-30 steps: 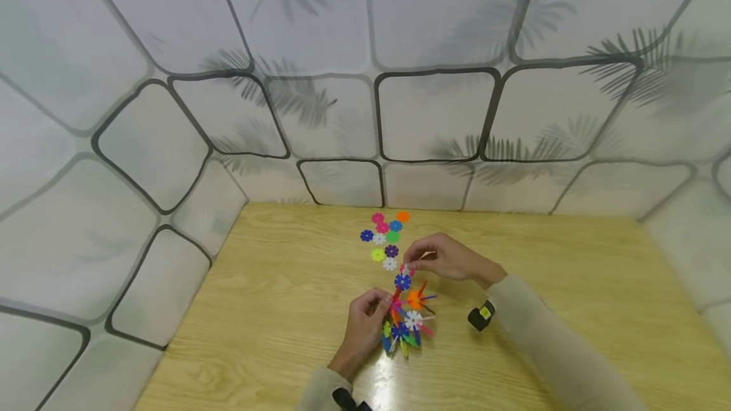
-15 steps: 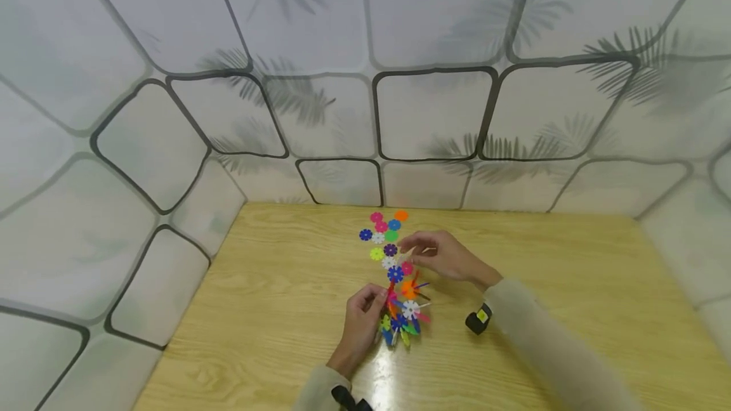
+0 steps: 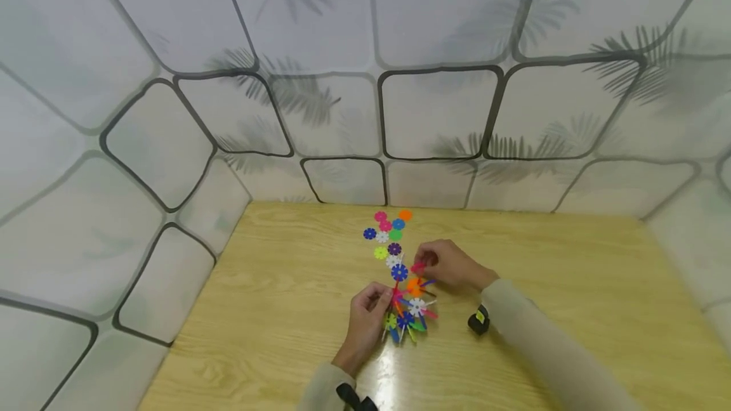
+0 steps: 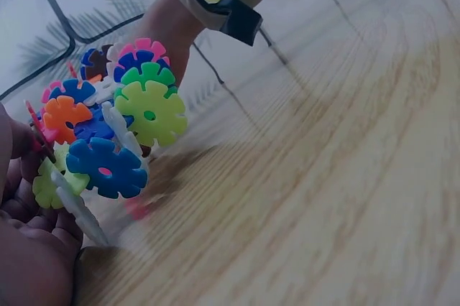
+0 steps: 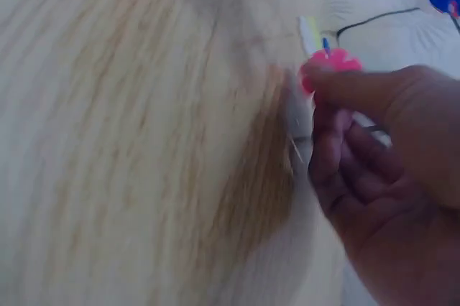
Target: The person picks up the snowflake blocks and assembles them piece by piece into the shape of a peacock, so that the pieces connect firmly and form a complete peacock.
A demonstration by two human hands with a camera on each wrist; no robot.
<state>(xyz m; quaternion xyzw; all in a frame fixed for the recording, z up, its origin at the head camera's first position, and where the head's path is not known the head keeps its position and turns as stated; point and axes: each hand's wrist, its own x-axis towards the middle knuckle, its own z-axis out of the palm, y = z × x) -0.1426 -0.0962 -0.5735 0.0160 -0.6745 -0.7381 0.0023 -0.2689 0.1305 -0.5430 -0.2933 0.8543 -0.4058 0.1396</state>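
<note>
A cluster of interlocking snowflake discs (image 3: 417,307) in many colours is gripped at its left side by my left hand (image 3: 365,317), thumb and fingers at a pink disc. In the left wrist view the cluster (image 4: 151,116) shows green, blue, orange and white notched discs joined edge to edge. A blue disc (image 3: 399,273) stands out at its far end, with a thin white disc seen edge-on above it. My right hand (image 3: 451,263) pinches a loose pink disc (image 3: 418,267) between thumb and fingertips, just right of the blue disc. The right wrist view shows that pink disc (image 5: 338,65) too.
Several loose discs lie flat on the wooden table (image 3: 274,284) beyond the cluster, among them an orange disc (image 3: 405,215), a green disc (image 3: 395,234) and a purple disc (image 3: 395,248). A patterned wall (image 3: 428,182) rises behind the table's far edge.
My right hand has come away from the white disc at the blue disc's far side, moved right and toward me, and taken hold of the pink disc. The left hand keeps its grip.
</note>
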